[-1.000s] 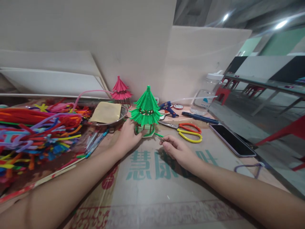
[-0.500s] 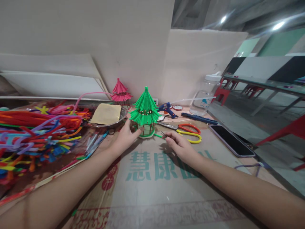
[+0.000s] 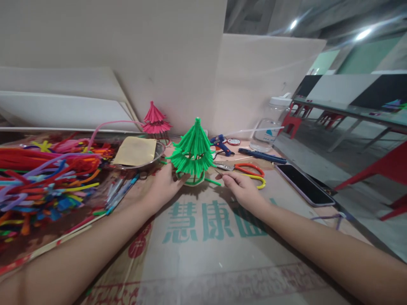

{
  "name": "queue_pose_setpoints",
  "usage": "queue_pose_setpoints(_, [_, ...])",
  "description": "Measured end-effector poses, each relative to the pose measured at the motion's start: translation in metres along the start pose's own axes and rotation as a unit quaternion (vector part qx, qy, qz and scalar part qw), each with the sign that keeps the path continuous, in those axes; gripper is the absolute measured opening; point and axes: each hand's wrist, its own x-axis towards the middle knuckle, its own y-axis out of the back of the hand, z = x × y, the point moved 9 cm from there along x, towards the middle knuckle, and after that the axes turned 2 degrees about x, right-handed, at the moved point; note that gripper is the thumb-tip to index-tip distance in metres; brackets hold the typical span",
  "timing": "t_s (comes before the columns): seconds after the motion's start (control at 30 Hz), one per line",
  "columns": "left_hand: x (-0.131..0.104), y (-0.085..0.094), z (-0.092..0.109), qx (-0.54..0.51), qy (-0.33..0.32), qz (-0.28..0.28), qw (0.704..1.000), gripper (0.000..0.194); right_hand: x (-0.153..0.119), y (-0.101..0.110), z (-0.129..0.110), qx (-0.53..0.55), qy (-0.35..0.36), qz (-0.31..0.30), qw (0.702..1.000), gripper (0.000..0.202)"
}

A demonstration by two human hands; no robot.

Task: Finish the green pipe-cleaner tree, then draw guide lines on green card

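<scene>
A green pagoda-shaped model [image 3: 194,146] with two fringed roofs stands tilted toward me on the cardboard. My left hand [image 3: 168,184] grips its base at the left side, fingers partly hidden behind it. A short green stem [image 3: 213,182] sticks out from the base to the right. Just beyond the stem's end is my right hand [image 3: 238,185], its fingers pinched together around something thin and dark that is too small to make out. Scissors [image 3: 249,169] with red and yellow handles lie behind my right hand.
Colourful pipe cleaners [image 3: 47,182] are heaped at the left, beside a bowl [image 3: 160,151] with a yellow sheet. Behind stand a pink model [image 3: 155,120], a blue glue gun [image 3: 224,146] and a bottle [image 3: 267,131]. A phone [image 3: 305,185] lies at the right.
The green model has tipped forward, hiding more of its posts. The green stem now shows free of my right hand's fingertips. The whole view has shifted slightly.
</scene>
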Motion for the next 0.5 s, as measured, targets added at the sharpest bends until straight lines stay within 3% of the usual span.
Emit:
queue_pose_setpoints(0.17, [-0.002,0.001,0.0,0.043,-0.009,0.004,0.999,0.045,0.004,0.0,0.007,0.005,-0.011,0.009,1.0,0.03])
queue_pose_setpoints(0.5, [-0.001,0.003,0.002,0.066,-0.043,0.017,0.997,0.041,0.0,-0.011,0.019,0.071,-0.075,-0.026,0.994,0.055])
